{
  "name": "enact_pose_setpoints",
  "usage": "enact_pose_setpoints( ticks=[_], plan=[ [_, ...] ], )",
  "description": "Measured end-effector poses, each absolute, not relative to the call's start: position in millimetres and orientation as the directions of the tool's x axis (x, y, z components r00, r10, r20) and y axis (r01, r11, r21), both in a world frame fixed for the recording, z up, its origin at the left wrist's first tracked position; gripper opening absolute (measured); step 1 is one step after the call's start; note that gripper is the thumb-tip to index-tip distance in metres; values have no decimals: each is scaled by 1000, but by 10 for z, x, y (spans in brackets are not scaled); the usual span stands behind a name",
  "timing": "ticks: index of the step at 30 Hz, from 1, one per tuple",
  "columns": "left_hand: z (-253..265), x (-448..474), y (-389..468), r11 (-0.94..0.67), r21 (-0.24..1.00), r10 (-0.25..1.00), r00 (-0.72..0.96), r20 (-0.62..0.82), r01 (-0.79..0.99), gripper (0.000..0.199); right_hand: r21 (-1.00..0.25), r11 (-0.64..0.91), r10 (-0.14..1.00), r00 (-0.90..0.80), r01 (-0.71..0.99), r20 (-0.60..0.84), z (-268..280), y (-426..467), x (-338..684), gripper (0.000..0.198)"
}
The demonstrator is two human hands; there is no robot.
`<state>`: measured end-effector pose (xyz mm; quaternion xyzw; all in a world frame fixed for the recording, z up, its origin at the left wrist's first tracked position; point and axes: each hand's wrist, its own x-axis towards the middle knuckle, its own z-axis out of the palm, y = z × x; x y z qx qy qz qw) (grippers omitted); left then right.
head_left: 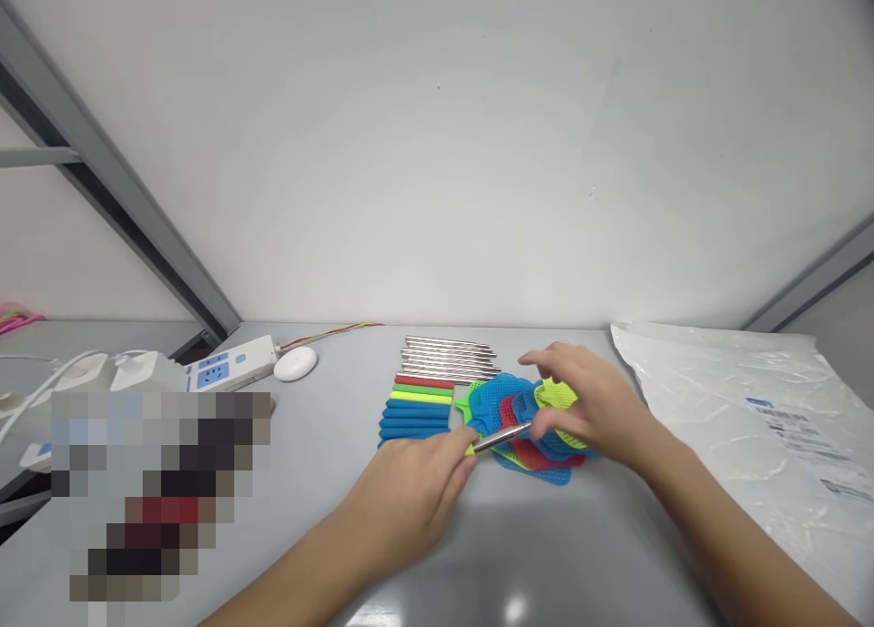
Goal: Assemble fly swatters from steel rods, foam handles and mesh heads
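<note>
My left hand [427,481] is closed round a yellow-green handle, from which a shiny metal rod [502,437] sticks out to the right. My right hand [591,399] has its thumb and fingers spread apart. Its thumb is by the far end of the rod; I cannot tell whether they touch. Beneath that hand lies a pile of perforated plastic fly swatter heads [495,399] in blue, red, green and yellow. Left of the pile are blue handles [416,410] in a row, with a red, a green and a yellow one [420,397] behind them.
Several metal rods [447,359] lie behind the handles. A white plastic mailing bag [737,409] covers the right side of the grey table [328,409]. On the left are a white round device [295,364], a power strip [236,361] and a pixelated patch. A wall stands behind.
</note>
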<state>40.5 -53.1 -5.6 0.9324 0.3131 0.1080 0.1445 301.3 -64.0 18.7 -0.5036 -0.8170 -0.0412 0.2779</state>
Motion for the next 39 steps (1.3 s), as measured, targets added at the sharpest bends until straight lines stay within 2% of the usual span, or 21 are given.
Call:
enact_pose_setpoints(
  ticks=[4,7,10,13,15,17,23,29,32,35,39],
  plan=[
    [-52,435,-585,-668,509,649,759,42,543,17,-254,290,943,-230,923,239,160,-593,3359,50],
    [-26,463,-616,-561,655,671,742,1,506,13,-272,151,988,-137,950,70,93,-595,3490,46],
    [-25,481,-628,-402,784,687,722,-83,473,12,-311,95,994,-108,946,-26,92,-623,3516,53],
    [-59,488,-626,-139,893,652,718,-244,429,12,-367,76,987,-123,927,-107,134,-658,3490,65],
    [-82,490,-619,24,926,589,743,-318,377,12,-403,45,979,-122,914,-166,153,-675,3473,74],
    [-94,495,-607,108,938,548,768,-332,329,10,-431,19,971,-120,902,-208,152,-681,3466,80],
    [-129,518,-569,169,947,544,775,-321,273,11,-448,4,972,-109,894,-209,88,-654,3422,81],
    [-225,528,-546,244,947,541,781,-312,209,13,-454,108,978,-175,885,-109,60,-669,3254,57],
    [-237,528,-537,264,942,526,787,-322,209,21,-429,181,974,-222,885,-48,63,-683,3153,46],
    [-223,531,-530,296,931,509,790,-341,212,30,-420,237,963,-269,876,-18,71,-695,3063,42],
    [-209,533,-530,322,923,483,802,-352,211,32,-436,275,953,-302,857,9,88,-711,2972,41]
  ],
)
